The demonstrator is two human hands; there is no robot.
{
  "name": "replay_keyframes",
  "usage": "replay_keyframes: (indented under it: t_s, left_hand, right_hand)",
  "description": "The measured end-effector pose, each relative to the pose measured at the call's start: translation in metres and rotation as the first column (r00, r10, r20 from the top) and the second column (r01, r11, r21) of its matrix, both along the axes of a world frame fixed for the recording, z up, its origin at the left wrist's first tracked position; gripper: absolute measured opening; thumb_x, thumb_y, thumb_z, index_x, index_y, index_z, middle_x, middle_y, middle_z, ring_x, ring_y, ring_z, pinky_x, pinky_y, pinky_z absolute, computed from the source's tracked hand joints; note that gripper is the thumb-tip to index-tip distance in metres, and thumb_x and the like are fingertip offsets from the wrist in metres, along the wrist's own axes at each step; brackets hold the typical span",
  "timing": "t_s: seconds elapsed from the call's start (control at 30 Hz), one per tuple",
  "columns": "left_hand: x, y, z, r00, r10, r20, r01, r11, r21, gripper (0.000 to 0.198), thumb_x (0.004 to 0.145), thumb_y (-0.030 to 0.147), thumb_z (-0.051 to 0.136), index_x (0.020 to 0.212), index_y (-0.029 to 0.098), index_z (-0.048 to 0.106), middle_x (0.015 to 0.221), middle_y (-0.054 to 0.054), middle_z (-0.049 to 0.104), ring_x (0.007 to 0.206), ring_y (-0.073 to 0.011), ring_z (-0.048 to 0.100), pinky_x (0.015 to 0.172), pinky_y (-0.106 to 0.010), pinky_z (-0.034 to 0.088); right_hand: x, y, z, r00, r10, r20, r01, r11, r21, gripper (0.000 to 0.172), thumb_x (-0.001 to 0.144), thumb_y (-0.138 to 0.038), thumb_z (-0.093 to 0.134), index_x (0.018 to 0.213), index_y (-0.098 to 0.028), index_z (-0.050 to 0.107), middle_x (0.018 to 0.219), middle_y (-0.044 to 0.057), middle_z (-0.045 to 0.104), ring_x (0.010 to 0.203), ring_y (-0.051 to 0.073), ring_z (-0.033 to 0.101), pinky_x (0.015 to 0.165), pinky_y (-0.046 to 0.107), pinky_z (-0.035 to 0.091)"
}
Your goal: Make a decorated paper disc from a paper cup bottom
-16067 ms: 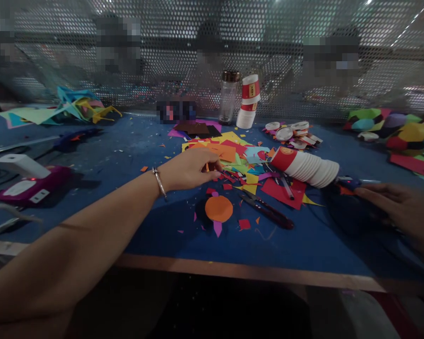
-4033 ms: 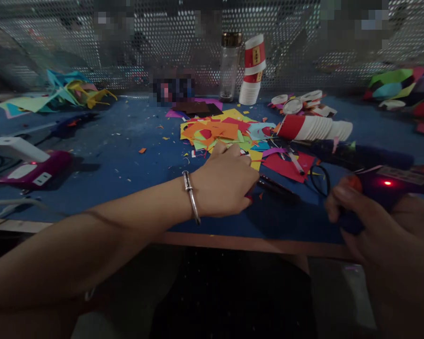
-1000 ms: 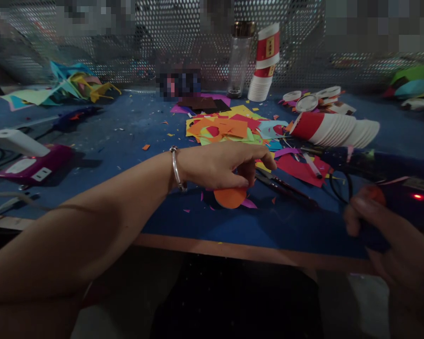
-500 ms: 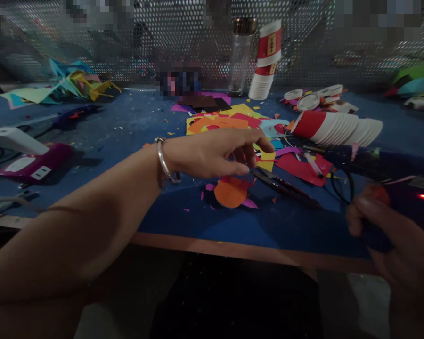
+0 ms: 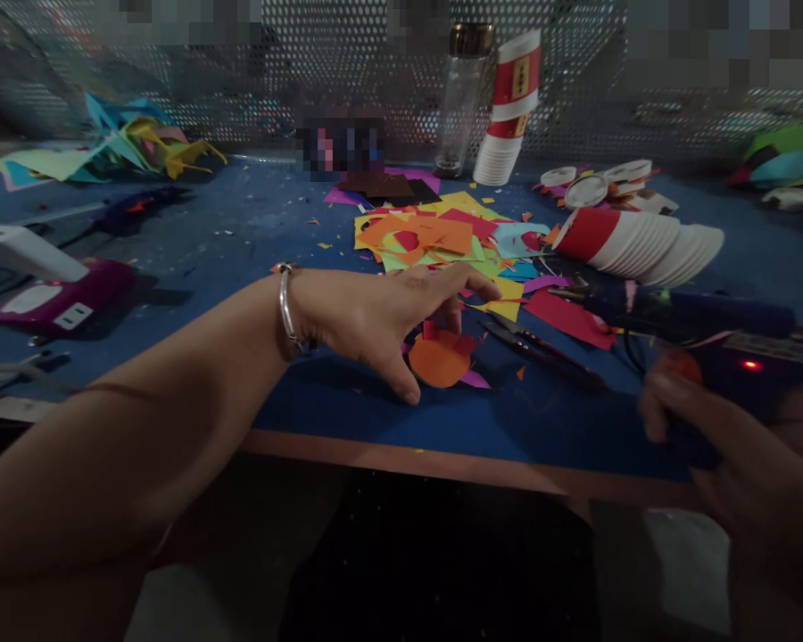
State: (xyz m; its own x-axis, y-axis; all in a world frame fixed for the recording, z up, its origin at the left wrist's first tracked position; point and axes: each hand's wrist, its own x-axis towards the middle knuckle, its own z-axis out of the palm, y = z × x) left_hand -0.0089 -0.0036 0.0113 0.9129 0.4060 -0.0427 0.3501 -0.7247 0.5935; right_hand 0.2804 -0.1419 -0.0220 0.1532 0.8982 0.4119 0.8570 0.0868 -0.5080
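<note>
My left hand [image 5: 401, 316], with a silver bangle at the wrist, hovers with thumb and fingers spread and nothing held. Just beyond its thumb lies an orange paper disc [image 5: 440, 358], with red and purple pieces at its edges. At the right, my right hand [image 5: 716, 410] is wrapped round the handle of a dark blue glue gun [image 5: 742, 357]. The gun shows a lit red light and its nozzle points left. Dark scissors [image 5: 542, 350] lie on the blue table between the disc and my right hand.
Colourful paper scraps [image 5: 421, 234] are heaped behind my left hand. Stacked paper cups [image 5: 642, 242] lie on their side at the right. A clear bottle [image 5: 460, 107] and upright cups [image 5: 501, 152] stand at the back. A purple power socket [image 5: 73, 299] sits left, near a second glue gun [image 5: 137, 209].
My left hand has moved down and slightly left towards the orange disc, and its thumb has spread from the fingers. The glue gun in my right hand has shifted slightly left.
</note>
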Motion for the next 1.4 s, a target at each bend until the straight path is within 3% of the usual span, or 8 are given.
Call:
replay_keyframes:
  t_s: [0.3, 0.43, 0.57, 0.63, 0.73, 0.9, 1.13, 1.4]
  left_hand:
    - [0.004, 0.001, -0.006, 0.996, 0.053, 0.071, -0.052, 0.999, -0.016, 0.093, 0.071, 0.026, 0.079, 0.152, 0.025, 0.034, 0.123, -0.009, 0.062, 0.108, -0.0241, 0.063, 0.092, -0.034, 0.05]
    - [0.005, 0.001, -0.002, 0.967, 0.229, 0.115, -0.237, 0.969, 0.062, 0.099, 0.072, 0.049, 0.084, 0.153, 0.019, 0.036, 0.123, -0.012, 0.063, 0.109, -0.0275, 0.064, 0.091, -0.034, 0.05]
    - [0.0, -0.002, 0.0, 0.924, 0.366, -0.109, -0.348, 0.925, 0.153, 0.107, 0.067, 0.08, 0.077, 0.148, 0.017, 0.046, 0.107, -0.012, 0.07, 0.107, -0.0349, 0.067, 0.086, -0.036, 0.05]
    - [-0.006, -0.001, 0.003, 0.903, 0.398, -0.161, -0.362, 0.907, 0.213, 0.111, 0.064, 0.086, 0.075, 0.147, 0.016, 0.049, 0.12, -0.016, 0.069, 0.113, -0.0387, 0.065, 0.09, -0.038, 0.05]
    - [-0.015, 0.002, 0.008, 0.948, 0.305, -0.087, -0.286, 0.94, 0.184, 0.102, 0.062, 0.072, 0.086, 0.146, 0.023, 0.052, 0.146, -0.014, 0.06, 0.13, -0.0381, 0.058, 0.106, -0.04, 0.044]
    - [-0.018, 0.005, 0.012, 0.995, 0.064, -0.074, -0.057, 0.995, 0.083, 0.08, 0.069, 0.039, 0.089, 0.141, 0.028, 0.058, 0.15, -0.009, 0.059, 0.138, -0.0322, 0.053, 0.116, -0.036, 0.038]
    - [-0.006, 0.001, 0.008, 0.997, 0.05, -0.062, -0.04, 0.987, 0.153, 0.081, 0.076, 0.027, 0.078, 0.151, 0.023, 0.049, 0.146, -0.011, 0.061, 0.129, -0.0277, 0.06, 0.108, -0.032, 0.044]
    - [0.0, -0.012, 0.012, 0.916, 0.309, -0.254, -0.229, 0.926, 0.301, 0.114, 0.076, 0.081, 0.069, 0.163, 0.019, 0.032, 0.154, -0.016, 0.056, 0.138, -0.038, 0.054, 0.112, -0.042, 0.042]
  right_hand:
    - [0.028, 0.002, -0.006, 0.981, 0.193, 0.009, -0.191, 0.977, -0.091, 0.046, 0.085, -0.054, 0.07, 0.048, -0.027, 0.064, 0.057, 0.001, 0.069, 0.051, 0.02, 0.064, 0.048, 0.03, 0.051]
    - [0.032, 0.0, -0.006, 0.987, 0.158, 0.018, -0.156, 0.984, -0.089, 0.046, 0.087, -0.055, 0.07, 0.051, -0.027, 0.066, 0.062, 0.001, 0.072, 0.055, 0.021, 0.068, 0.052, 0.03, 0.055]
    - [0.031, 0.003, -0.004, 0.975, 0.215, 0.058, -0.21, 0.974, -0.085, 0.048, 0.09, -0.055, 0.066, 0.05, -0.028, 0.067, 0.06, 0.001, 0.071, 0.053, 0.02, 0.067, 0.049, 0.029, 0.055]
    - [0.03, 0.005, -0.003, 0.971, 0.231, 0.059, -0.227, 0.971, -0.076, 0.05, 0.09, -0.057, 0.065, 0.05, -0.028, 0.067, 0.059, 0.0, 0.071, 0.052, 0.02, 0.066, 0.048, 0.027, 0.054]
    - [0.025, 0.005, -0.001, 0.975, 0.213, 0.054, -0.209, 0.975, -0.071, 0.05, 0.088, -0.057, 0.065, 0.048, -0.027, 0.065, 0.058, 0.0, 0.07, 0.05, 0.019, 0.066, 0.047, 0.027, 0.053]
    - [0.021, 0.006, 0.0, 0.99, 0.138, 0.015, -0.138, 0.99, -0.043, 0.047, 0.083, -0.052, 0.066, 0.043, -0.028, 0.062, 0.056, 0.001, 0.069, 0.05, 0.021, 0.065, 0.046, 0.03, 0.052]
    - [0.023, 0.003, -0.005, 0.989, 0.143, 0.03, -0.141, 0.987, -0.074, 0.047, 0.087, -0.054, 0.065, 0.048, -0.028, 0.064, 0.059, 0.001, 0.069, 0.053, 0.022, 0.067, 0.051, 0.032, 0.054]
    - [0.027, 0.003, -0.004, 0.983, 0.18, 0.035, -0.176, 0.979, -0.104, 0.053, 0.09, -0.06, 0.064, 0.049, -0.026, 0.063, 0.059, 0.0, 0.07, 0.053, 0.019, 0.066, 0.053, 0.029, 0.052]
